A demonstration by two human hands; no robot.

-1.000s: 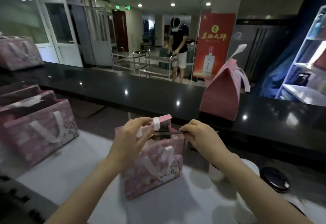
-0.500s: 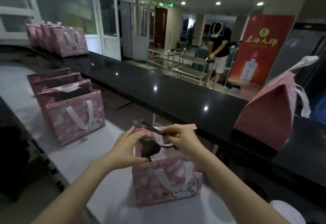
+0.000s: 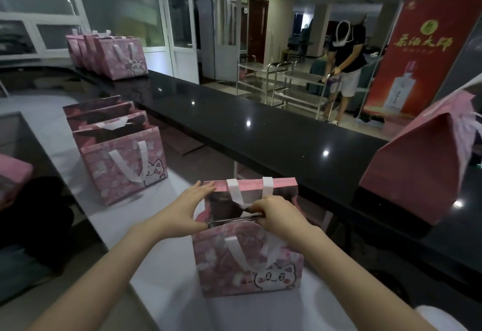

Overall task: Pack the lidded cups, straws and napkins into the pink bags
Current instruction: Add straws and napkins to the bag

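Vs. 0.5 s ago: the thin dark straw point(image 3: 232, 220) no longer angles up and out past the left of the bag mouth; it now lies approx. level along the near rim of the pink cat-print paper bag with white strap handles point(image 3: 247, 260). The left hand point(image 3: 187, 210) has gone from curled on the bag edge to flat. Grip: left hand fingers are straight and together, laid against the left side of the bag mouth, thumb at the near rim next to the straw's left end. The right hand point(image 3: 279, 213) is curled, fingertips pinching the straw's right end at the rim. The bag stands upright on the white counter point(image 3: 169, 291), mouth open, far wall up with both handle straps showing. The interior is dark, so contents cannot be told. Left of it, on the same counter, is a row of open pink cat-print bags point(image 3: 122, 163); their contents are not visible. On the black glossy counter point(image 3: 260, 132) behind: a group of pink bags point(image 3: 114, 57) at far left and a pink bag with folded-shut top point(image 3: 422, 174) at right. In the bkgd. a person in a dark shirt point(image 3: 347, 51) leans on a metal trolley point(image 3: 294, 88), near a red banner point(image 3: 417, 51).
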